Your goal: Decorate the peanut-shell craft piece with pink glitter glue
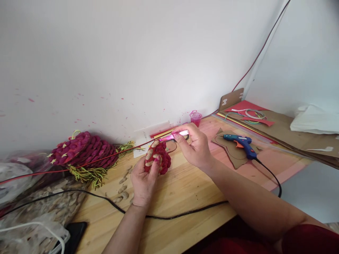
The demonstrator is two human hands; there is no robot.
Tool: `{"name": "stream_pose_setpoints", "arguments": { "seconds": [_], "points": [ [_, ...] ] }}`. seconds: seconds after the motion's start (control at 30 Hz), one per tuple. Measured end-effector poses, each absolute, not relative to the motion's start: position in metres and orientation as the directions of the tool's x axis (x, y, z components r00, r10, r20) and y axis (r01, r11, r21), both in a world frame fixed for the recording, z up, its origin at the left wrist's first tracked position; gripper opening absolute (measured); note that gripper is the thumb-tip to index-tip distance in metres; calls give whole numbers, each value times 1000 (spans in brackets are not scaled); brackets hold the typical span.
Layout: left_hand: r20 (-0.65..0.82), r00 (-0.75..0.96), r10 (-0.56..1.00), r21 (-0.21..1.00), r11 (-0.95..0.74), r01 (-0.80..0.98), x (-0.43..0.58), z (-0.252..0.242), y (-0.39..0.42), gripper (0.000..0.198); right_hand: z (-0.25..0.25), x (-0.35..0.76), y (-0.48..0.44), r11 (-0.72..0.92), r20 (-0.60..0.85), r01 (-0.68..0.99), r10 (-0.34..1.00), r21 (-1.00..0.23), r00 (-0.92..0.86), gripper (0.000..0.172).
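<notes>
My left hand (144,181) is closed around a red craft piece (165,163) covered with peanut shells. Some of its shells are painted deep pink-red, while those on the near left side are still plain tan. In my right hand (195,148) is a slim white paintbrush (183,133) stained pink, pinched between thumb and fingers. Its pink tip points left and meets the upper edge of the piece, by a tan shell. Pink paint marks my left thumb. Loose peanuts (123,188) lie on the wooden table left of my left hand.
A plastic cup of pink paint (195,119) stands by the wall. Stacked magenta peanut pieces (87,150) with yellow-green tassels lie at left, near a bag of peanuts (57,203). A blue glue gun (243,143) rests on cardboard at right; its black cord (185,213) crosses the table.
</notes>
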State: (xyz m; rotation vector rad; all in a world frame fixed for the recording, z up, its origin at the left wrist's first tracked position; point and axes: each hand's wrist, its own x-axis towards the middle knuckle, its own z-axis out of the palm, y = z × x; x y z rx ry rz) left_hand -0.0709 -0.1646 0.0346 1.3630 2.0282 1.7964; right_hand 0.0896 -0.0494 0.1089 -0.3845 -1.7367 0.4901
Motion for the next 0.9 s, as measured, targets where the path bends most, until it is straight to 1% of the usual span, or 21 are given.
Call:
{"name": "stream_pose_setpoints", "arguments": {
  "seconds": [0.1, 0.27, 0.33, 0.47, 0.6, 0.7, 0.8, 0.9],
  "points": [
    [487, -566, 665, 816, -115, 567, -71, 37, -164, 31, 109, 90, -48, 861, 843, 28, 503, -507, -189, 5],
    [519, -554, 651, 786, -108, 609, -70, 40, -164, 31, 110, 91, -49, 849, 833, -15, 513, -527, -207, 6],
    [524, -554, 647, 781, -105, 616, -70, 40, -164, 31, 110, 91, -49, 848, 827, -1, 517, -530, -221, 6],
    [503, -571, 649, 793, -83, 604, -71, 36, -164, 33, 110, 91, -46, 844, 823, 53, 533, -534, -197, 7],
    [479, -570, 668, 808, -82, 583, -73, 33, -164, 34, 111, 92, -47, 828, 810, 14, 552, -561, -196, 8],
    [499, -568, 654, 796, -87, 599, -72, 34, -164, 33, 111, 92, -49, 824, 803, -3, 552, -567, -223, 7],
    [512, -565, 647, 789, -94, 608, -72, 35, -163, 32, 111, 92, -48, 830, 807, 24, 548, -557, -221, 7],
    [495, -557, 667, 802, -104, 588, -72, 35, -163, 32, 110, 92, -45, 834, 815, 57, 548, -548, -189, 8]
  ]
}}
